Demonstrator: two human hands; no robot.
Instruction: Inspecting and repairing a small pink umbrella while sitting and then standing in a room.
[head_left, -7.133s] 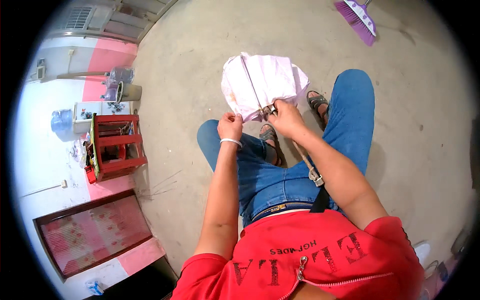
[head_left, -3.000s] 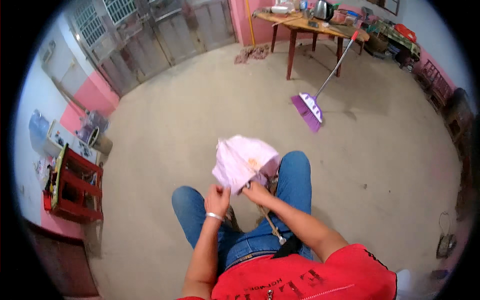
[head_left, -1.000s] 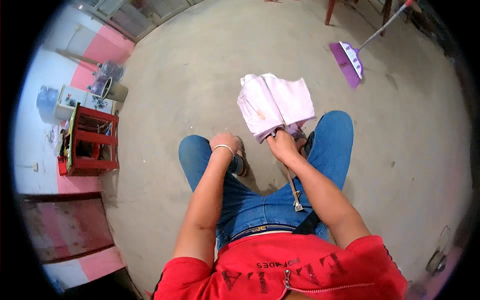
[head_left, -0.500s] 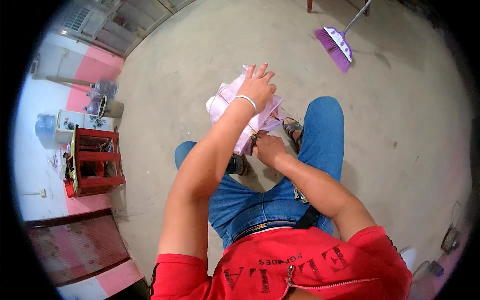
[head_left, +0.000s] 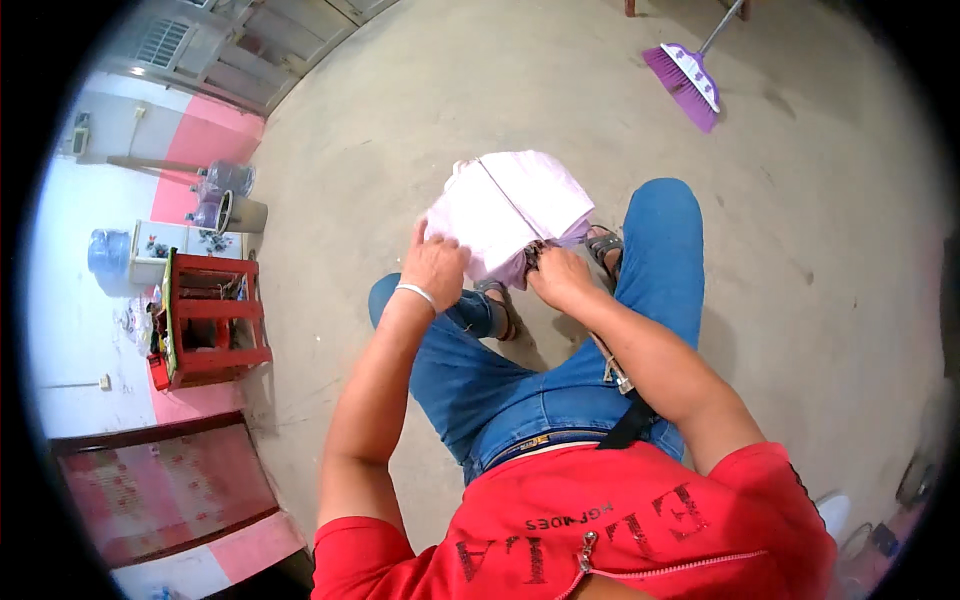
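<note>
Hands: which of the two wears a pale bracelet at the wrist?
The left hand, lying flat on the folded pale cloth; the right hand has a bare wrist.

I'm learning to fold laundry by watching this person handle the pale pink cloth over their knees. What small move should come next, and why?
Probably slide the left hand across the pale pink cloth to flatten it. That hand lies flat on the near left edge, the right hand pinches the bunched lower corner, and a crease runs down the middle, so the cloth looks folded in half but not yet smooth.
</note>
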